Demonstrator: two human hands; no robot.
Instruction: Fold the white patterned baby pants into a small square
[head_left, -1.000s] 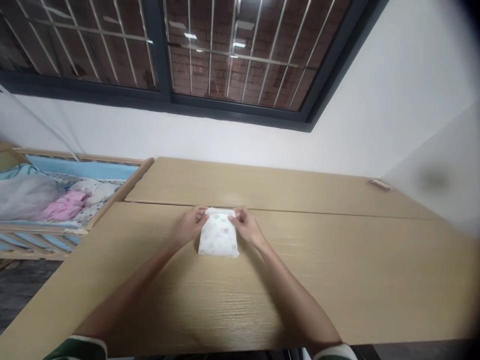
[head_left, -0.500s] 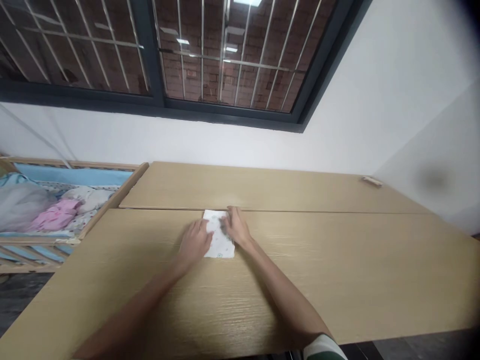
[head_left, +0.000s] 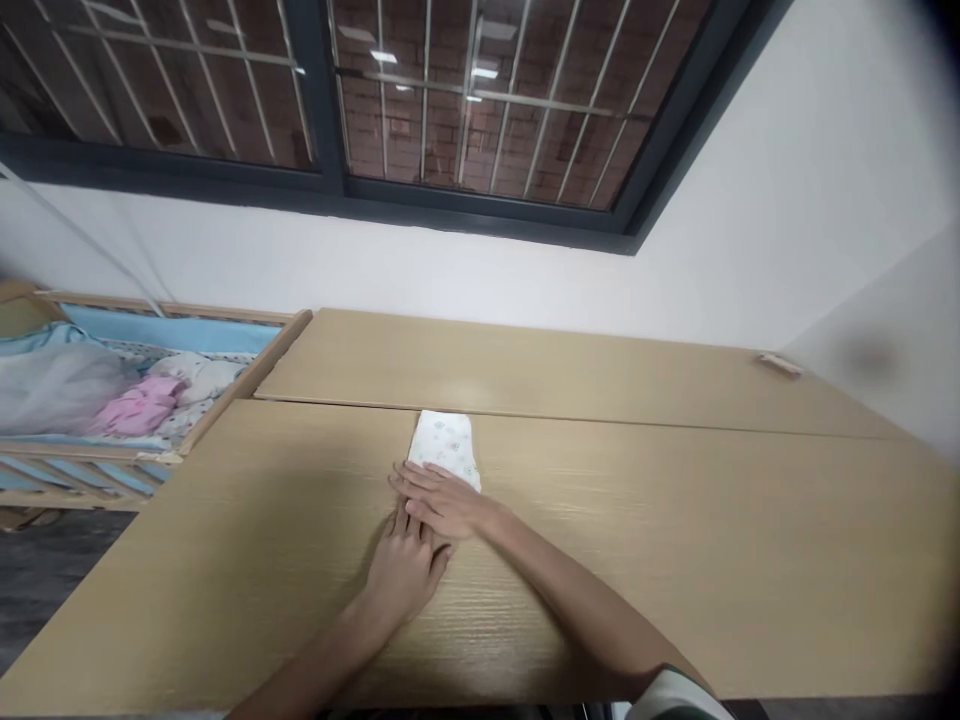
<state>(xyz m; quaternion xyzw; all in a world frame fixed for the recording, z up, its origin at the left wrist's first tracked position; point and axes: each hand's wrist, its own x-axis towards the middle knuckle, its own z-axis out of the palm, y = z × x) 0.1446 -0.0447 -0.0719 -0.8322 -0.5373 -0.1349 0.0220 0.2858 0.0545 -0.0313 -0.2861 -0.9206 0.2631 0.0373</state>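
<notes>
A white folded cloth (head_left: 444,440) with a small faint print lies flat on the wooden tabletop, its far edge close to the seam between the boards. My right hand (head_left: 439,500) rests palm down across the near end of the cloth, fingers stretched out to the left. Just below it, my left hand (head_left: 405,560) lies on the wood with its fingers apart, their tips reaching the right hand's fingers. The near edge of the cloth is hidden under my right hand.
The wooden tabletop (head_left: 637,540) spreads to both sides. At the left stands a wooden crib (head_left: 247,375) with pink clothing (head_left: 142,405) and other bedding inside. A small pale object (head_left: 780,364) lies at the back right. A barred window (head_left: 480,205) is above.
Both hands have moved nearer to me from the cloth's sides. My right hand has turned flat across its near end, and the left has slid off it. The view has shifted slightly.
</notes>
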